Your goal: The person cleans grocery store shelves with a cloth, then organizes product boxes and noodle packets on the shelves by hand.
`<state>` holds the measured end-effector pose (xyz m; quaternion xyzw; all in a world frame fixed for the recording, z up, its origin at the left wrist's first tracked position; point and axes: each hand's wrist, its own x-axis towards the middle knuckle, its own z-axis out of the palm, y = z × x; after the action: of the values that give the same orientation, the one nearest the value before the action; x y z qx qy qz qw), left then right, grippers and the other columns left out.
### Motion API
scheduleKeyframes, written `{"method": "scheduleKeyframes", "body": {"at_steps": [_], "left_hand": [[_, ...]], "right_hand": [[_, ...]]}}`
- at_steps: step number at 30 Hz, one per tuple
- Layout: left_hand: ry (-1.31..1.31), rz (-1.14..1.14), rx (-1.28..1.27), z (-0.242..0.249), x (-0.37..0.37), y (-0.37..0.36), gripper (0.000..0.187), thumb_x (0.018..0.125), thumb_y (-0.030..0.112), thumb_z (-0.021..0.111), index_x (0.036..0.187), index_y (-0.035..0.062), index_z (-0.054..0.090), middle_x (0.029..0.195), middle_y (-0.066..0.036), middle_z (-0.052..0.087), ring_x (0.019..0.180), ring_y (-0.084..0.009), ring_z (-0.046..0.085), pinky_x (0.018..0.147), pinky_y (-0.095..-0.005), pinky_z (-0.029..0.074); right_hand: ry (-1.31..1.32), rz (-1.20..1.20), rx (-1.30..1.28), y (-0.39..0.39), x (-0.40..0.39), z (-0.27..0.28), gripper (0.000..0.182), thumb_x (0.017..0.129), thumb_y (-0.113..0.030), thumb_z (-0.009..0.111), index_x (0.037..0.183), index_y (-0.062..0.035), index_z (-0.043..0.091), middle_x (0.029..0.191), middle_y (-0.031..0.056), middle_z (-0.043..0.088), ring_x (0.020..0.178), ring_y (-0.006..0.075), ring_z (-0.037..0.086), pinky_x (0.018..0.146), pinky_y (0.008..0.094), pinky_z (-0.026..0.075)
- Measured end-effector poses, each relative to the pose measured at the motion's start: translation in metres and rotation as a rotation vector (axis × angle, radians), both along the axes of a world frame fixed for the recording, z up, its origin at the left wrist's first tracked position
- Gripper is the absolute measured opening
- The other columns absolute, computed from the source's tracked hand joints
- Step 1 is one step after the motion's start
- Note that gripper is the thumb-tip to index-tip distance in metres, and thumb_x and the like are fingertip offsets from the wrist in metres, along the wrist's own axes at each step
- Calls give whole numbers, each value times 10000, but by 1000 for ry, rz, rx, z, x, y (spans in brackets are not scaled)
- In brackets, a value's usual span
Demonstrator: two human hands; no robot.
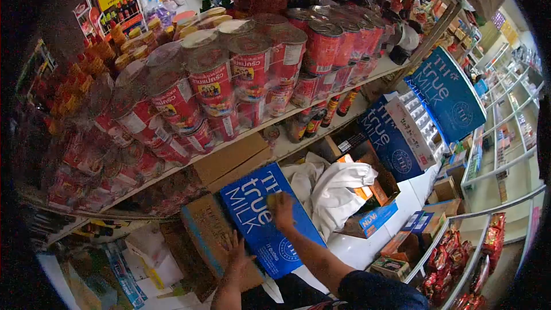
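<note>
A blue TH true MILK carton (pixel 310 235) lies tilted in front of me, beside a brown cardboard box (pixel 201 227). My left hand (pixel 235 251) has its fingers spread where the brown box meets the carton's left edge. On the carton's printed top, near its right part, is my right hand (pixel 281 212). Its fingers are curled around a small yellow-green thing (pixel 271 200), too blurred to name. Part of the carton's lettering is hidden by my right forearm.
Red cans (pixel 209 80) in plastic wrap crowd the shelf (pixel 247 133) above. To the right are a white cloth (pixel 341 192), an open box (pixel 384 178) and another TH true MILK carton (pixel 396 138). Red packets (pixel 453 261) fill a rack at lower right.
</note>
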<state>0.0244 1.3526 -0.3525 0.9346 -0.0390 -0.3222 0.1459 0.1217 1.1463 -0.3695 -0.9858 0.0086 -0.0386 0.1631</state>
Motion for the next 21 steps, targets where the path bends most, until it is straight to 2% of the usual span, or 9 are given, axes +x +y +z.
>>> {"method": "scheduleKeyframes", "body": {"at_steps": [2,5,9,11,14,16,18,19,21], "left_hand": [[-5,-30,16,-2,1,1,1005,555,538,710,1325,67,269,1424,-113,-115,1283,-391,-129,925,-677,-41],[-155,-87,-235,-41,-13,25,1000,560,561,691,1326,68,278,1423,-119,-120,1279,-395,-142,929,-666,-57],[14,-40,-67,21,0,11,1020,552,576,686,1338,85,262,1421,-125,-125,1274,-397,-160,948,-645,-44],[-8,-25,-122,-36,-10,17,1064,545,592,682,1363,121,192,1419,-125,-140,1272,-392,-171,971,-618,-24],[48,-12,-86,-22,-1,12,1095,542,593,685,1373,133,141,1417,-127,-150,1274,-390,-167,989,-595,-11],[17,8,-188,-32,0,11,1097,542,589,687,1375,137,133,1417,-127,-147,1275,-389,-164,988,-598,-16],[31,-15,-164,-22,-1,16,1094,548,572,693,1375,136,125,1417,-127,-142,1275,-384,-168,981,-608,-41],[88,-45,-59,-7,3,11,1089,552,560,696,1374,130,125,1417,-128,-140,1274,-380,-175,974,-615,-63],[-308,-81,-54,-27,-8,12,1058,562,530,701,1364,103,160,1420,-130,-121,1272,-372,-188,962,-620,-94]], "right_hand": [[187,185,16,34,-5,8,459,829,-284,432,1255,-119,391,1327,171,298,1219,415,242,1015,532,151],[87,512,240,64,-50,-19,516,791,-280,539,1260,-124,391,1377,147,215,1238,382,223,996,547,186],[298,692,8,32,-78,33,527,798,-293,516,1270,-107,376,1358,146,258,1231,375,242,983,570,188],[283,608,-78,6,-67,26,522,806,-294,494,1274,-99,369,1357,146,263,1230,379,242,990,562,181],[7,430,-339,-34,-24,-11,556,800,-285,456,1296,-71,323,1361,165,250,1224,406,232,1000,557,155],[-56,63,-216,-36,24,-31,550,797,-279,460,1274,-33,341,1298,219,313,1177,425,289,967,577,198],[95,31,-228,-31,72,-41,610,798,-287,462,1281,39,282,1327,284,216,1234,474,146,1014,526,119],[-109,66,41,-17,87,-35,594,795,-297,489,1249,49,322,1291,288,274,1203,450,225,1004,522,145],[-49,82,-151,18,93,13,538,816,-287,484,1219,46,359,1227,297,355,1147,431,326,988,510,208]]}}
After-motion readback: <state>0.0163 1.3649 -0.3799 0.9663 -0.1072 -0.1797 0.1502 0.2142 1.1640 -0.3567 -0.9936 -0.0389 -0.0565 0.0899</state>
